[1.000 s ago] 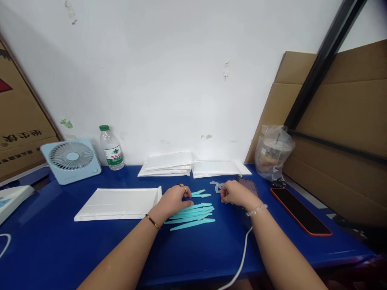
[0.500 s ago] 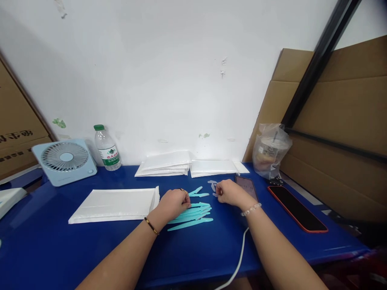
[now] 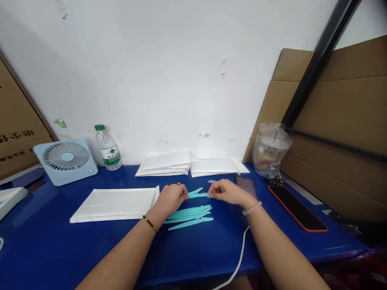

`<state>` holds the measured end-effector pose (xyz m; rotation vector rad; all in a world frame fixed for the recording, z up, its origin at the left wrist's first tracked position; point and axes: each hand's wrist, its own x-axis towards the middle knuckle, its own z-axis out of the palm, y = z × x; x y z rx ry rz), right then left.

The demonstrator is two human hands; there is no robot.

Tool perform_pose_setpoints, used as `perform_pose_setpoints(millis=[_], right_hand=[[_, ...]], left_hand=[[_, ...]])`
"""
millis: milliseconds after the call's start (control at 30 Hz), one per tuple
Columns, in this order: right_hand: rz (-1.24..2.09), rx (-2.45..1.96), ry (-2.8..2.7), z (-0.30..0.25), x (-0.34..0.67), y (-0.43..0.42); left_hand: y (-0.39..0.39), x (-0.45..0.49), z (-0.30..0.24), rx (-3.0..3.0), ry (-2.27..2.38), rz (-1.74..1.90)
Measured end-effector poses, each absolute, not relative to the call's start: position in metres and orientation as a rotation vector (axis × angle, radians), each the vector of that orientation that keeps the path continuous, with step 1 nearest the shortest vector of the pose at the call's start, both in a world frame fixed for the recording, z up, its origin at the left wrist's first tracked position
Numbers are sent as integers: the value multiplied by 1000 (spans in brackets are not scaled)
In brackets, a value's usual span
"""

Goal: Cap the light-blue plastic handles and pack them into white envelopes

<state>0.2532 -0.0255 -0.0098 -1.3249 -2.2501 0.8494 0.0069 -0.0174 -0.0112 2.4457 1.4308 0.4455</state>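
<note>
My left hand (image 3: 171,199) is closed in a pinch on the handle end of a teal eyebrow razor (image 3: 197,195), whose blade end points right. My right hand (image 3: 225,191) pinches a small clear plastic cover (image 3: 208,195) at that blade end. Whether the cover sits around the blade or only touches it, I cannot tell. Another teal razor (image 3: 198,189) shows just behind the held one. Several more eyebrow razors (image 3: 190,212) lie side by side on the blue table, nearer to me. A loose clear cover (image 3: 211,181) lies beyond my right fingers, partly hidden.
A white padded envelope (image 3: 116,203) lies at left, with stacked envelopes (image 3: 165,162) along the wall. A fan (image 3: 67,161) and a water bottle (image 3: 109,151) stand back left. Right are a phone (image 3: 246,186), an orange-cased phone (image 3: 296,207), a bagged drink (image 3: 270,153) and a white cable (image 3: 240,259).
My right hand has moved slightly left from the loose clear covers, bringing one to the razor's blade end. My left hand has lifted a little away from the razor row, with one razor in it.
</note>
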Motion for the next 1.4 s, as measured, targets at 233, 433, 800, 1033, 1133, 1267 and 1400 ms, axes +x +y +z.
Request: perform_pose_setpoints(millis=[233, 433, 800, 1033, 1133, 1267, 1400], right_hand=[[757, -1278, -2303, -14, 238, -27], [465, -1552, -2079, -9, 270, -18], [392, -2019, -2152, -20, 289, -11], [172, -1952, -2242, -20, 271, -17], [445, -1661, -2223, -16, 269, -20], [857, -1321, -2132, -8, 265, -25], [958, -1271, -2154, -4, 258, -27]], left_hand=[[-15, 11, -21, 2517, 1366, 444], [-18, 7, -18, 2464, 1283, 493], [-25, 10, -19, 2541, 1155, 262], [-28, 15, -17, 2682, 1250, 203], [-28, 14, -14, 2698, 1231, 235], [-25, 9, -11, 2674, 1239, 317], [-22, 7, -11, 2616, 1207, 342]])
